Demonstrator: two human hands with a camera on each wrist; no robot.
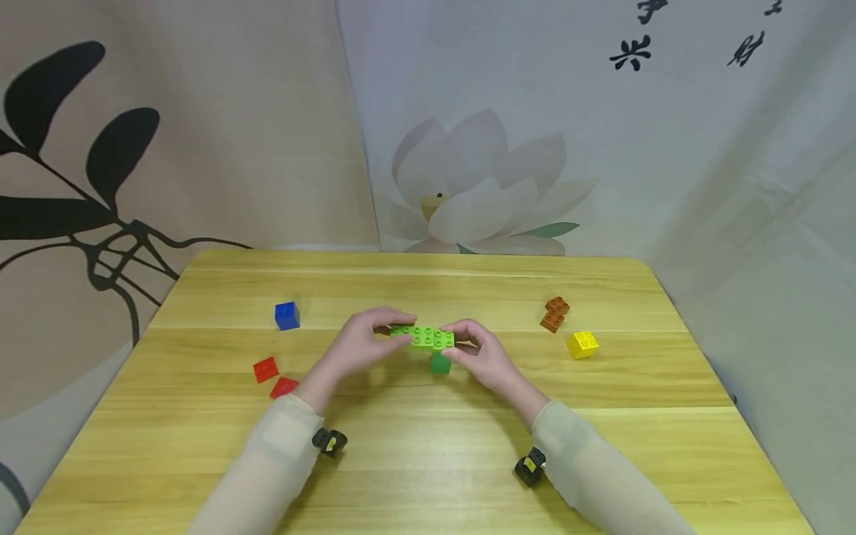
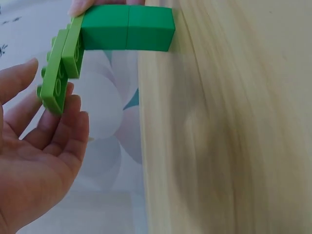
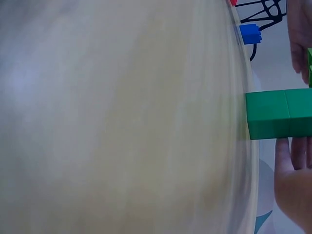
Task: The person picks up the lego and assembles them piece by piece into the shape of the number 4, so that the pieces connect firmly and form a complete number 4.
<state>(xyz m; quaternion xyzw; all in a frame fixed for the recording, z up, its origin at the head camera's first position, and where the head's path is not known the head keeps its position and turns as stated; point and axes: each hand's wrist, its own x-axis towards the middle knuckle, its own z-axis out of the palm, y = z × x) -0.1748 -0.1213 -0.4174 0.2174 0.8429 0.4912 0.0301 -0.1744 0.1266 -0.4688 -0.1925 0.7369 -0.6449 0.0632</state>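
Note:
Two dark green toy bricks (image 2: pixel 127 28) are stacked, with light green studded bricks (image 1: pixel 428 339) on top that reach out sideways to the left in a step. My right hand (image 1: pixel 491 362) pinches the right end of this stack, its thumb on the near side and fingers behind. Around the overhanging left end is my left hand (image 1: pixel 354 345), fingers behind the light green bricks. In the left wrist view its thumb (image 2: pixel 22 78) stands a little apart from the studs. The right wrist view shows the dark green bricks (image 3: pixel 270 114) just above the right hand (image 3: pixel 295 192).
On the wooden table (image 1: pixel 428 475), a blue brick (image 1: pixel 287 316) lies at the back left, two red pieces (image 1: pixel 266 369) near the left forearm. Brown bricks (image 1: pixel 554 315) and a yellow brick (image 1: pixel 582 345) lie to the right. A printed cloth (image 1: pixel 495 89) hangs behind.

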